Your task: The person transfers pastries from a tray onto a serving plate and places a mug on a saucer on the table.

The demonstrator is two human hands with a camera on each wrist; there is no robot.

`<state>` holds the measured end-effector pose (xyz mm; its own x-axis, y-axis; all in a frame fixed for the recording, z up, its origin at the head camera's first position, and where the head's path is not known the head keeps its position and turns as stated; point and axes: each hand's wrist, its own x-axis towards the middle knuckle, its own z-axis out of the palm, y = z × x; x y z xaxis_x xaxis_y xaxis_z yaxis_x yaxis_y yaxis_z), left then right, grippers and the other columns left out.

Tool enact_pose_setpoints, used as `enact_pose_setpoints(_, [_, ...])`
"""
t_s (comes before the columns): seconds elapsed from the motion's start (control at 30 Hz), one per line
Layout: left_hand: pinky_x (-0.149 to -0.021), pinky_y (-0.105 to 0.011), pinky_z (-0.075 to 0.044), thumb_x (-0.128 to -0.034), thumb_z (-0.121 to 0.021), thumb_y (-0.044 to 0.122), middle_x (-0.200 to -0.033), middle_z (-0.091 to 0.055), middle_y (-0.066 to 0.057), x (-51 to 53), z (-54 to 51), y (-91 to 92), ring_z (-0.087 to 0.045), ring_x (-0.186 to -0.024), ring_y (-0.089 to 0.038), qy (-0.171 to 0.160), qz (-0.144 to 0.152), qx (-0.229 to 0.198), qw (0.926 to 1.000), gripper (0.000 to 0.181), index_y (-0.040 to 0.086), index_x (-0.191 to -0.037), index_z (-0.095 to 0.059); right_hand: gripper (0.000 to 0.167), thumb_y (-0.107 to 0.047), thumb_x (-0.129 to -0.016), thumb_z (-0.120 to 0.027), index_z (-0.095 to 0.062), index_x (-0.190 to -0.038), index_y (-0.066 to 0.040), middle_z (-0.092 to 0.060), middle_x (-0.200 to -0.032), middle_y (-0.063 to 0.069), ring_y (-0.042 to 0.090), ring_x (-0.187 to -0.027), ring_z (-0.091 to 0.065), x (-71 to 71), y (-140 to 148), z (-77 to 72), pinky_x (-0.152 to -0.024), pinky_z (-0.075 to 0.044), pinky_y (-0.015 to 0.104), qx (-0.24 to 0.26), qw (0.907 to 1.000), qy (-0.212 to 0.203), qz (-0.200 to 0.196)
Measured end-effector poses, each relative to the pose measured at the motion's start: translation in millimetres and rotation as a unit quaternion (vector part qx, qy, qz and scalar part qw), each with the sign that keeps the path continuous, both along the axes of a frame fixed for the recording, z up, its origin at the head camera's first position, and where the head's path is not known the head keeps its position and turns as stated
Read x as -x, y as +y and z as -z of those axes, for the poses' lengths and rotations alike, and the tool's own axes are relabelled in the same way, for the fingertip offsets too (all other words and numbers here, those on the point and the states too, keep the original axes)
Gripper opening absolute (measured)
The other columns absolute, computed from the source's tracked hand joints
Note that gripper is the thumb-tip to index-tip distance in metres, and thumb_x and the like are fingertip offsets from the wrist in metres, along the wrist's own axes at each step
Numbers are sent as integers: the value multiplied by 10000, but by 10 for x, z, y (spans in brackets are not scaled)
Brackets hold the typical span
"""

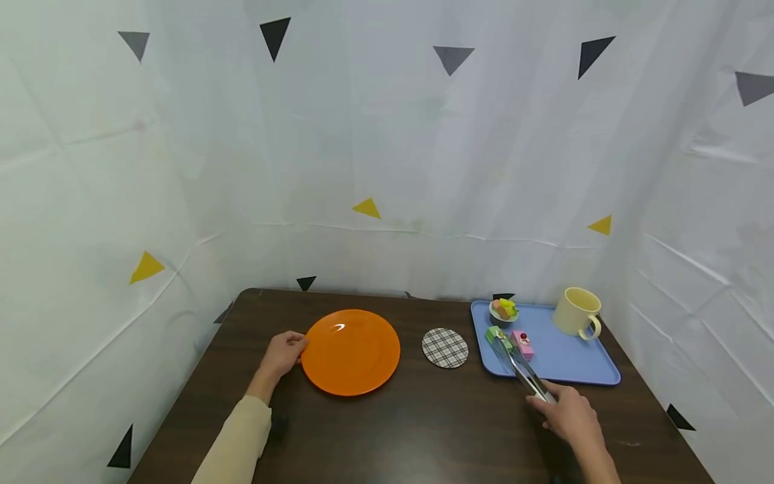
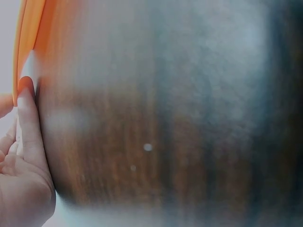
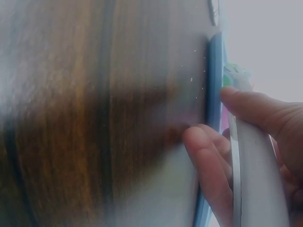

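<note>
"On the right of a dark bench (image 1: 387,444), metal tongs (image 1: 527,375) reach over a blue tray (image 1: 580,363) to a green cake piece (image 1: 491,334), their handle held in a person's right grip (image 1: 571,413)."

"Is the piece caught?"

"The tips overlap it; whether they squeeze it, I cannot tell. Across the bench, the left grip (image 1: 283,353) pinches the left rim of an orange plate (image 1: 351,353)."

"How would they handle?"

"The tongs look light, stiff and smooth, best held along the arms. The cake piece is likely light, perhaps soft, and suits a gentle squeeze at its sides. The plate appears rigid and slick, best taken by its rim."

"And their direction?"

"The tongs' long axis slants forward and left, tips away from the person. The cake piece's axis is partly hidden; the round plate has none."
</note>
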<state>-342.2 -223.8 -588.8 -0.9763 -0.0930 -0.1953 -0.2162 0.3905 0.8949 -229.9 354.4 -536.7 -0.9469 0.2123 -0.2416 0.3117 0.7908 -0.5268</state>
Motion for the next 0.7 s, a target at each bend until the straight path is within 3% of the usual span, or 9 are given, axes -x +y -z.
enact_pose_setpoints(0.43, [-860,-322,-638,-1133,-560,253,-1346,-670,-232,22,48,-59,-691,-1073,-263,4,-76,20,10000,378,-16,-1385,-642,820,-486,-997,-749,-470,-1580,18,-685,-856,103,138,-666,-687,37,-62,-32,-608,-448,327,67,9999,113,0])
enact_pose_setpoints(0.7, [-875,-317,-651,-1135,-568,258,-1375,-669,-233,-40,5,-24,-704,-1114,-273,70,-124,-153,9998,387,-12,-1399,-652,835,-502,-1002,-738,-450,-1594,11,-714,-896,125,126,-669,-697,48,-198,-125,-619,-442,321,123,9994,335,37])
